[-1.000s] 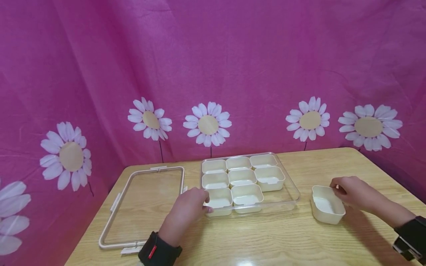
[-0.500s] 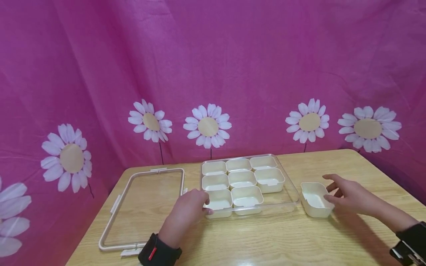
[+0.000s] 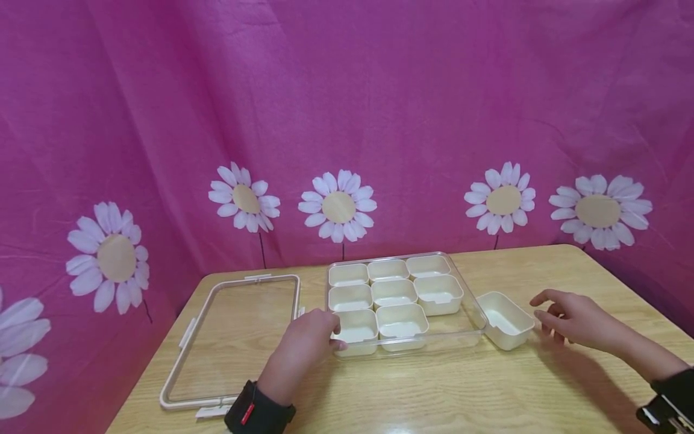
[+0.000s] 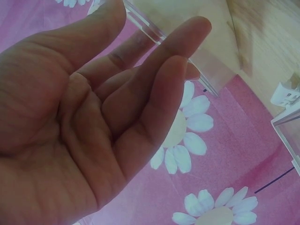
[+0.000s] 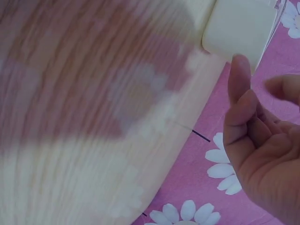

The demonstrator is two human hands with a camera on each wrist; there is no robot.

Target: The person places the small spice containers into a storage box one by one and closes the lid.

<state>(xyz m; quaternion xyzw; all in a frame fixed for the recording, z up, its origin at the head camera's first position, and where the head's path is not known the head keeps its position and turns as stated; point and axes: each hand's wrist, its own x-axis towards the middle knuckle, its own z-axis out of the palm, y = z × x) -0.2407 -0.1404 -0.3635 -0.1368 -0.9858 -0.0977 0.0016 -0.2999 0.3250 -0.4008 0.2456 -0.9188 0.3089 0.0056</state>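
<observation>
A person's left hand (image 3: 306,337) pinches the near left corner of a clear tray (image 3: 455,323) bearing eight cream cups (image 3: 403,328); the right hand (image 3: 577,316), fingers loosely bent and parted, hovers near the loose cup (image 3: 505,322), just right of the tray. Left, a white-framed panel (image 3: 233,340) lies flat. The red tag (image 3: 247,413) on the left wristband (image 3: 273,411) is too small to read.

I saw the right hand (image 5: 265,150) holding nothing; one finger pointed to a cream box (image 5: 239,28) close before the fingertips. Beside the hand was a shiny wooden table (image 5: 70,183), and behind it a pink cloth (image 5: 193,183) with white flowers.
</observation>
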